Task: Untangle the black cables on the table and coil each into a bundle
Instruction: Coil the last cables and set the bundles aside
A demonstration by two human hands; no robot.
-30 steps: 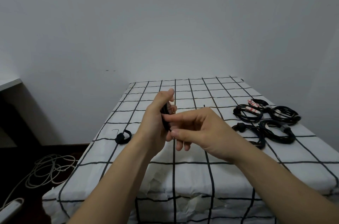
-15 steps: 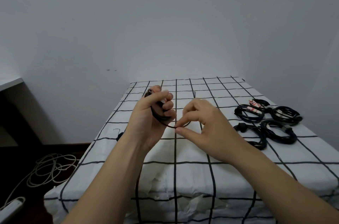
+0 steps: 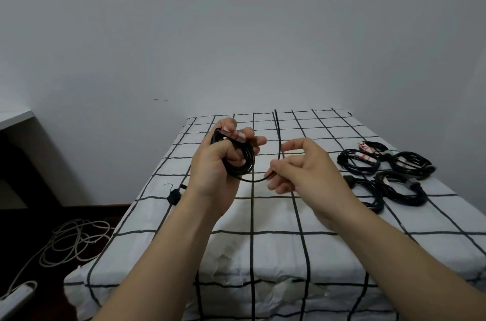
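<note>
the left hand point(image 3: 210, 163) was up over the table point(image 3: 263, 215), fingers and thumb curled round a black coil point(image 3: 240, 163) that stood nearly on edge, its opening facing the person, a red-and-white tag point(image 3: 234, 135) across its top under the fingertips. the right hand point(image 3: 302, 170) sat just beside it, at about the same height, thumb and a finger nipped on the loose tail point(image 3: 278, 136) of the same cable. from the bottom of the coil the tail sagged in a shallow curve across to that pinch, then bent round and ran almost straight up and away, its end standing above both hands. so what was not yet wound lay to the right of the coil and mostly above the pinch, its long line upright. i judged the next turn hung on that: the right hand, nearer the slack, would need to carry the tail over the top of the coil and lay it along the loops, the left only holding firm. the tail looked short, maybe a turn or so. several finished bundles point(image 3: 394, 170) lay well apart to the right on the table.
</note>
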